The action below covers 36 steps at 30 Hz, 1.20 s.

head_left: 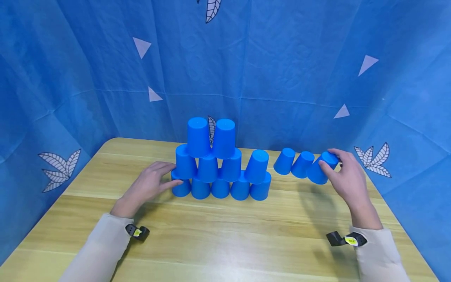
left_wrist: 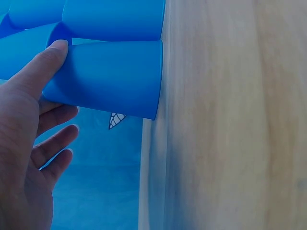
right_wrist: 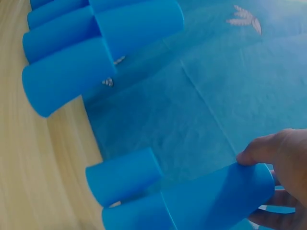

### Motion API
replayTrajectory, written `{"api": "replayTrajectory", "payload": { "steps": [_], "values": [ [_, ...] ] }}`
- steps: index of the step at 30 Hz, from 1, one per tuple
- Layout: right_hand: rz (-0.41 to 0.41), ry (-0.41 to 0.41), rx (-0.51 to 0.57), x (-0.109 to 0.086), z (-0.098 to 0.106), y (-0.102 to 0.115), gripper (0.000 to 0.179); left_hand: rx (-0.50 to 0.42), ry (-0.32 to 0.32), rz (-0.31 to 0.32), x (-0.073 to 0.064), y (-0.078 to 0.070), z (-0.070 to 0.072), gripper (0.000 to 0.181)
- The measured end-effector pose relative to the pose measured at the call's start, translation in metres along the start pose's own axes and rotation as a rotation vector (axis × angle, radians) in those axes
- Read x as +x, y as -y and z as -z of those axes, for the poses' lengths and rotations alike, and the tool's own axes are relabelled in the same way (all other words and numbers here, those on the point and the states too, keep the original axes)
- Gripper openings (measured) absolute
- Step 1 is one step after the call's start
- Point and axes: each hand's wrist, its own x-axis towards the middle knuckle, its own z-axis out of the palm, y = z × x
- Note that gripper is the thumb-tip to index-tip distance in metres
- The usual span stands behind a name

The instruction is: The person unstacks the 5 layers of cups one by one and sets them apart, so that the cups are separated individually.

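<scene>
Upside-down blue cups are stacked in a tiered wall in the head view, with several in the bottom row (head_left: 220, 190), several in the second row (head_left: 208, 170) and two on top (head_left: 198, 137). My left hand (head_left: 151, 184) has thumb and index finger around the leftmost bottom cup (left_wrist: 108, 79), near its upper end; the other fingers hang loose. Off to the right, my right hand (head_left: 347, 176) grips another inverted blue cup (right_wrist: 216, 196) between thumb and fingers. This cup looks lifted, and it partly covers a standing cup (right_wrist: 136, 213) in the right wrist view.
Right of the wall, two inverted cups (head_left: 284, 161) stand side by side on the wooden table (head_left: 197, 235). One second-row cup (head_left: 257, 166) at the right end has nothing on top. A blue patterned curtain (head_left: 246, 58) surrounds the table's back and sides.
</scene>
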Motion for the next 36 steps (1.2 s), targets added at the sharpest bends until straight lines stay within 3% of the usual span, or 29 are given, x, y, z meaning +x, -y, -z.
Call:
{"api": "replayTrajectory", "payload": {
  "steps": [18,29,36],
  "values": [
    [-0.126,0.016,-0.002,0.007,-0.007,-0.041,0.061,0.005,-0.018,-0.015,0.0,0.002,-0.002,0.061],
    [-0.225,0.058,-0.012,0.012,-0.006,-0.066,0.067,-0.005,0.006,0.001,0.001,0.001,-0.002,0.061],
    [-0.245,0.036,-0.023,0.014,-0.008,-0.08,0.065,-0.007,0.017,0.013,0.001,0.001,-0.001,0.061]
  ]
}}
